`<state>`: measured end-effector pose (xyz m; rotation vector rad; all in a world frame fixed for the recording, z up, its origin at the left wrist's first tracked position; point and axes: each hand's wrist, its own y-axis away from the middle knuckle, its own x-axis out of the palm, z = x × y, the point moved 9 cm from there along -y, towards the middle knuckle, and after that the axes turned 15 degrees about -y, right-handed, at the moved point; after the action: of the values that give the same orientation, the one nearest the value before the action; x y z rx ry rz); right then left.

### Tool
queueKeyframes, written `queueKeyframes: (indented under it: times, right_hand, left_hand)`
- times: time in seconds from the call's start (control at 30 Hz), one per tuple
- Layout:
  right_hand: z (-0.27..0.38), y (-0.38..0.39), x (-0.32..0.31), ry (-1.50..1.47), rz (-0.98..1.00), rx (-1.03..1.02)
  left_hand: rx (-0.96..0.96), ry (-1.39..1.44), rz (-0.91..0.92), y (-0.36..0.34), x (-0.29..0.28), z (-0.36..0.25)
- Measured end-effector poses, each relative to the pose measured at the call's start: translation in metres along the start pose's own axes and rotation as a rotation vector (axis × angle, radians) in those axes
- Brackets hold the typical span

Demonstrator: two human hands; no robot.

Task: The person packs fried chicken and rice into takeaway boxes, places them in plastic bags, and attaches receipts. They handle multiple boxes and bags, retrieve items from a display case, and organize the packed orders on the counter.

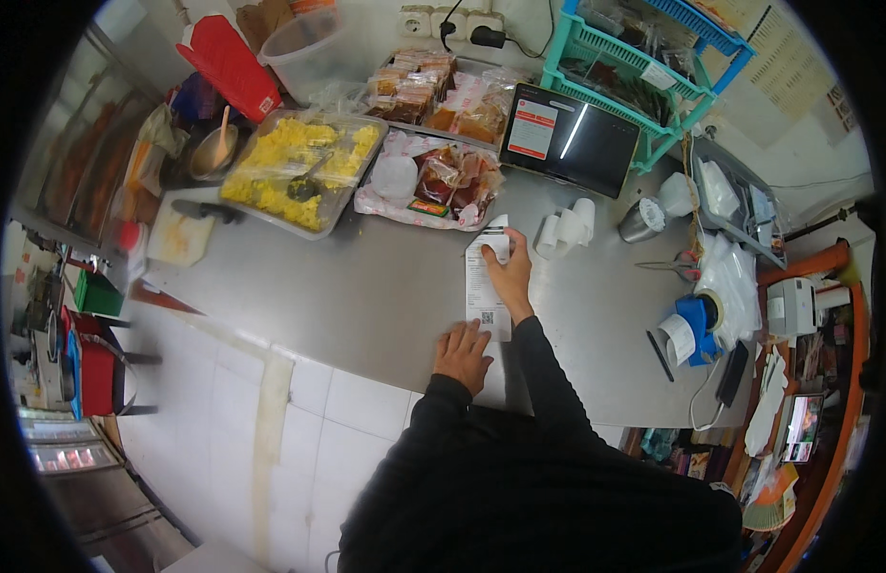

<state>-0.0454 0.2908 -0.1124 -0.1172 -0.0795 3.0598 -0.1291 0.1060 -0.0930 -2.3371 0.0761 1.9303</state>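
Printed paper slip [477,286] on the steel counter [366,296] — right under the hands.
The right hand [508,277] curves over its far right part, thumb on the paper; whether it pinches, I cannot tell. The left hand [462,356] lies spread, palm down, at its near left corner. White paper rolls [569,229] sit to the right; farther off — a dark tablet [603,143] and a pink-lined tray [395,212].

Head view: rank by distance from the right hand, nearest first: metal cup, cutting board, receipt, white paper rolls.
1. Receipt: under the right hand, touching
2. White paper rolls: just right
3. Metal cup: farther right
4. Cutting board: far left
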Motion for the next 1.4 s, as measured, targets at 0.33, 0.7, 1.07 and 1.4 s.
queueKeyframes:
  times: [0.33, 0.7, 1.07, 1.4]
  right_hand:
    - [-0.003, -0.030, 0.003, 0.326, -0.109, -0.285]
    - [0.061, -0.024, -0.065, 0.764, -0.292, -0.304]
    - [0.045, -0.021, -0.170, 0.399, -0.292, -0.340]
    - [0.014, 0.077, -0.427, 0.963, -0.062, 0.470]
  left_hand:
    - [0.061, -0.088, 0.004, 0.000, 0.002, 0.003]
    - [-0.199, -0.241, 0.050, -0.020, -0.008, 0.074]
    - [-0.084, -0.081, -0.248, -0.020, -0.034, 0.036]
    - [0.303, 0.214, -0.258, -0.049, -0.009, -0.151]
